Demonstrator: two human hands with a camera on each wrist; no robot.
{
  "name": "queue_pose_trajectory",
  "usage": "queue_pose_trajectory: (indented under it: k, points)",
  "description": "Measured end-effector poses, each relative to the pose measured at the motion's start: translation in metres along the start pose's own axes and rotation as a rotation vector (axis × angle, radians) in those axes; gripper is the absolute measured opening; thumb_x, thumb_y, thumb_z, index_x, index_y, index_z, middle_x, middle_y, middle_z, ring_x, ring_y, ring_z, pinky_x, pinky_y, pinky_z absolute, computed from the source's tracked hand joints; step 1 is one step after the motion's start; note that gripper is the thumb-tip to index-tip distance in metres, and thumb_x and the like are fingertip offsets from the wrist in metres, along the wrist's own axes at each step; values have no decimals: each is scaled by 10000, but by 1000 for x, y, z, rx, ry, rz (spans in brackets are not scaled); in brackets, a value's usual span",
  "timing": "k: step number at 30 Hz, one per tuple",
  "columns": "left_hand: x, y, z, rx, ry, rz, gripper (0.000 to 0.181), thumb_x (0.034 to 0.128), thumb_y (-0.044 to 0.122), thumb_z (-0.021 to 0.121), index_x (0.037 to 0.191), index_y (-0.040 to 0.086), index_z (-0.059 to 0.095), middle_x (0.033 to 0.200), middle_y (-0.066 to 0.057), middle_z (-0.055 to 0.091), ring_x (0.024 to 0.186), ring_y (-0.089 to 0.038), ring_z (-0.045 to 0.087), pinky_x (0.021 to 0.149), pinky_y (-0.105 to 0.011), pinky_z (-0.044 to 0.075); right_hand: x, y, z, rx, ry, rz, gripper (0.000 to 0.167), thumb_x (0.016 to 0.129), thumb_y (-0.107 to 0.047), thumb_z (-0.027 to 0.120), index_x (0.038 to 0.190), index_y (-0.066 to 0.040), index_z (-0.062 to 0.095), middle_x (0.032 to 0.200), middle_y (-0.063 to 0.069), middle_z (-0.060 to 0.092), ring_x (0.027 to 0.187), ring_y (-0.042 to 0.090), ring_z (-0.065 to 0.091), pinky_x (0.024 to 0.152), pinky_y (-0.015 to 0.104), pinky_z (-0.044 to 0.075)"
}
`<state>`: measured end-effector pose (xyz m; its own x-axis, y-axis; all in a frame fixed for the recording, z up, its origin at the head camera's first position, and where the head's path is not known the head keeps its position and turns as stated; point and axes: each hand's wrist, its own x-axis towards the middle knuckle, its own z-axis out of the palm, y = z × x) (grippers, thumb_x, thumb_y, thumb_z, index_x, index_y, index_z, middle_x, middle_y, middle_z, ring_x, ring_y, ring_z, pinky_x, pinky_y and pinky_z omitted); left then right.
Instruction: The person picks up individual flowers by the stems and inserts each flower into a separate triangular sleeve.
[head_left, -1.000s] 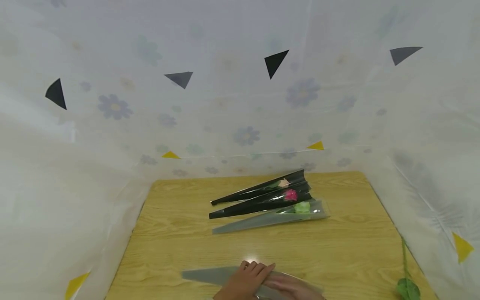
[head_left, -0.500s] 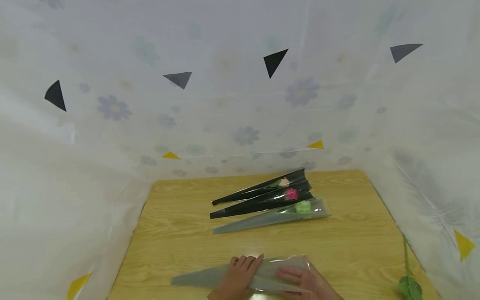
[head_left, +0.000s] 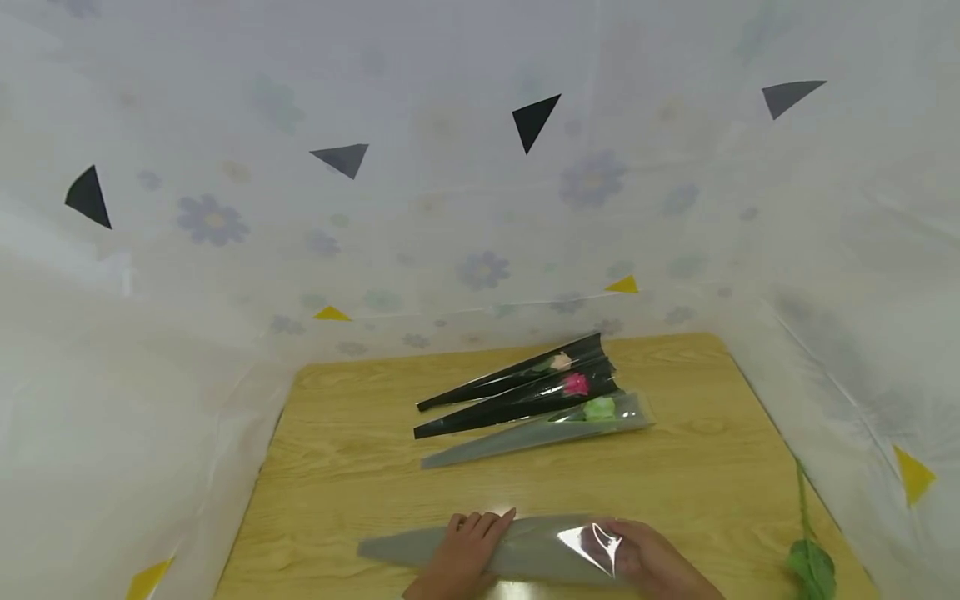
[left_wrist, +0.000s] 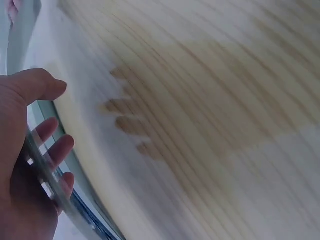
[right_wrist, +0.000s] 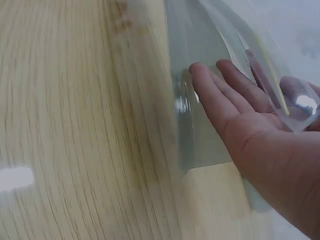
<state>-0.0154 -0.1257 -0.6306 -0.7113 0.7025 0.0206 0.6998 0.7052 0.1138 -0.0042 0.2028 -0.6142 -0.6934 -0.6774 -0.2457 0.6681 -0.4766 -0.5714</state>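
Note:
A long tapered flower sleeve (head_left: 532,550), grey on one side and clear on the other, lies along the table's near side with its narrow tip to the left. My left hand (head_left: 461,550) grips its middle; in the left wrist view, the thumb and curled fingers (left_wrist: 61,150) lie about its edge. At the wide end is my right hand (head_left: 651,560). The right wrist view shows that hand's fingers (right_wrist: 212,92) extended against the grey sheet, inside the sleeve's mouth, with clear film (right_wrist: 295,117) bent over near the thumb.
Farther back lie two black sleeves with a pale pink rose (head_left: 560,361) and a deep pink rose (head_left: 576,383), plus a grey sleeve holding a green rose (head_left: 600,408). A loose green stem with leaves (head_left: 810,562) lies at the right edge. White patterned sheeting (head_left: 480,208) surrounds the table.
My right hand has moved right, away from my left hand, to the sleeve's wide end. The sleeve's mouth came into view and its clear film has lifted. My left hand has shifted slightly left.

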Motion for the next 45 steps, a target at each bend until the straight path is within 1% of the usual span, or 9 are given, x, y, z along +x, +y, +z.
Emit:
queue_pose_trajectory:
  k: [3,6,9,12,18,25,31,37,45]
  points:
    - [-10,-9,5,-3,-9,-27,864,748,396,738,1456,181,291,1194,57,484,1022,-117,469,766,-354,365,-13,-11,-8,53,-53,0,434,1032,-118,181,1280,41,500,1302,151,503,1241,282,437,1053,396,258]
    - [-18,-16,8,-23,-33,-49,841,749,392,735,1446,194,307,1189,59,493,1045,-119,469,771,-363,373,-26,-18,-19,-12,-92,9,464,1038,-152,141,1346,-8,457,1352,117,477,1225,265,456,1020,381,324]
    - [-20,-16,8,-52,-38,-53,853,731,411,731,1442,196,314,1196,62,494,1051,-117,470,791,-371,385,-28,-16,-22,33,-143,46,480,1037,-180,115,1382,-44,420,1387,110,437,1241,250,435,985,320,372]
    - [-13,-7,7,-75,-6,-27,858,737,503,691,1442,186,317,1200,59,490,1051,-107,470,806,-368,395,-19,-8,-17,109,-182,74,478,1037,-200,110,1418,-44,353,1440,141,354,1314,282,330,1028,353,318]
    - [9,15,7,-34,96,24,875,786,629,573,1467,188,246,1202,58,474,1029,-99,473,797,-330,403,6,11,-3,62,-175,58,476,1039,-235,134,1419,-33,338,1460,170,305,1333,377,243,1060,489,199]
    - [10,12,-4,11,89,-123,1003,645,552,748,1439,159,277,1207,20,457,1010,-141,470,809,-379,384,6,6,-3,229,-297,-69,558,1024,-267,30,1316,-70,463,1445,198,318,1351,391,157,1078,474,94]
    - [14,15,-5,-94,47,-83,998,662,562,706,1451,153,253,1284,31,421,1126,-119,439,894,-384,360,9,7,-3,293,-415,-147,640,989,-247,-77,1377,-30,383,1463,219,260,1343,445,91,1074,502,27]
    - [18,24,-5,-71,37,-54,1033,667,705,622,1454,148,251,1329,20,394,1168,-128,417,875,-390,370,10,14,-3,338,-385,-123,604,1001,-260,-31,1419,-20,332,1484,219,191,1349,439,51,1080,457,26]
    - [27,29,-2,-41,140,-49,973,646,626,674,1415,142,325,1223,47,463,1068,-110,463,889,-368,381,7,16,6,451,-377,-131,651,994,-403,14,1426,-26,322,1499,210,128,1354,426,-41,1071,474,24]
